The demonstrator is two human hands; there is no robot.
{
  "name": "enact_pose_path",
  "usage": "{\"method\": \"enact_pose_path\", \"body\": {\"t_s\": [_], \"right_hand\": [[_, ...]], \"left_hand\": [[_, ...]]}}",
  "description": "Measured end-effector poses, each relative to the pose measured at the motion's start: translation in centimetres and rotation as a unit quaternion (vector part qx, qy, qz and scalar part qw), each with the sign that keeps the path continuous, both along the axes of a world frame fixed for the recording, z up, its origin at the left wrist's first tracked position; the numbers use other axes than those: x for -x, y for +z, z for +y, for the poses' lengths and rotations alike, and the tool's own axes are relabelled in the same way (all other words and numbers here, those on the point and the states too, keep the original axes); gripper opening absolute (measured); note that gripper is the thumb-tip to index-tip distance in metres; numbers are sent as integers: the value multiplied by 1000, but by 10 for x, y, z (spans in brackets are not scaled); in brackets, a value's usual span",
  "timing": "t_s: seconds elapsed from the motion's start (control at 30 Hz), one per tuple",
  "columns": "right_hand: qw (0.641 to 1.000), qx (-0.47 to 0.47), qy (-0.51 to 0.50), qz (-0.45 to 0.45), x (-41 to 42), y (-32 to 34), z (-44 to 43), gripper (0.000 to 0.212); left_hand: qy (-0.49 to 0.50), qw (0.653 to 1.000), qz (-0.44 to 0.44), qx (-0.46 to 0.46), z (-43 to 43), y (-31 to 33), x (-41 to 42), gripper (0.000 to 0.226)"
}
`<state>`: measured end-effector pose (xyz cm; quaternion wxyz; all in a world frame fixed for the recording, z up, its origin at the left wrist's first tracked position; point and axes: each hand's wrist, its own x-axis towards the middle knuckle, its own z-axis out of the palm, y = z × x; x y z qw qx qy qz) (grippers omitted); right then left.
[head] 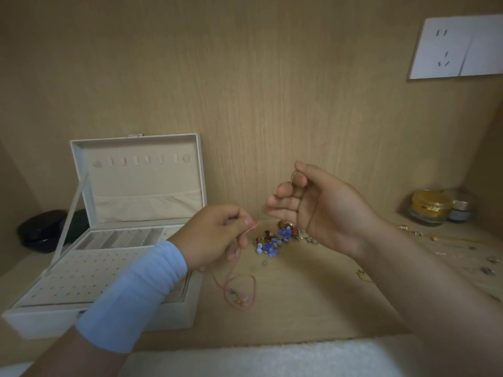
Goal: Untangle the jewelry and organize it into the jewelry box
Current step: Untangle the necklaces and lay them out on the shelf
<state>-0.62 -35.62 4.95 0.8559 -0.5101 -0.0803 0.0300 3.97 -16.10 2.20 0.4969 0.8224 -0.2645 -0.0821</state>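
Far left: dark rounded objects [40, 229] at the back of the wooden shelf [299, 295]. Next: white jewelry box [174, 315], lid [136, 170] propped upright, earring-hole tray and ring rolls exposed inside. In front of box: left hand [215, 235], pale blue sleeve [136, 292] on forearm, thumb and forefinger pinching pink cord [239, 289]; cord hanging down, charm-bearing loop just right of box, resting or hovering unclear. Centre: tangled jewelry pile [275, 239], blue and red beads, on shelf between hands. Above pile: right hand [318, 205], fingers curled, thumb and forefinger gripping small ring-like piece [294, 176], blurred. Right: loose chains [435, 238] on shelf, glass jars [430, 206] behind, white wall socket [457, 47] high up.
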Motion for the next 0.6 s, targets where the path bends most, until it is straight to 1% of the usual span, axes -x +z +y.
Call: {"method": "enact_pose_path", "body": {"t_s": [0.1, 0.23, 0.3, 0.37, 0.43, 0.47, 0.53, 0.6], "right_hand": [[1000, -20, -3, -2, 0, 1, 1, 39], [1000, 14, -9, -5, -1, 3, -1, 39], [995, 99, -25, -22, -1, 2, -5, 41], [976, 210, -33, -49, 1, 2, -10, 48], [950, 301, -10, -85, 3, 5, -17, 52], [928, 358, 8, -105, 5, 8, -21, 50], [863, 488, 54, -117, 9, 13, -26, 42], [799, 583, 117, -87, 13, 16, -28, 34]], "left_hand": [[-12, 1000, 10, -13, -7, -6, 5, 22], [-24, 999, 11, -22, -15, -13, 13, 23], [-14, 1000, 14, -23, -16, -11, 14, 21], [-5, 1000, 10, -28, -14, -5, 14, 21], [4, 1000, 9, -26, -10, 3, 13, 23], [12, 1000, 6, -28, -7, 9, 13, 24], [19, 999, -18, -40, -1, 19, 13, 25], [17, 998, -45, -48, 3, 28, 14, 24]]}}
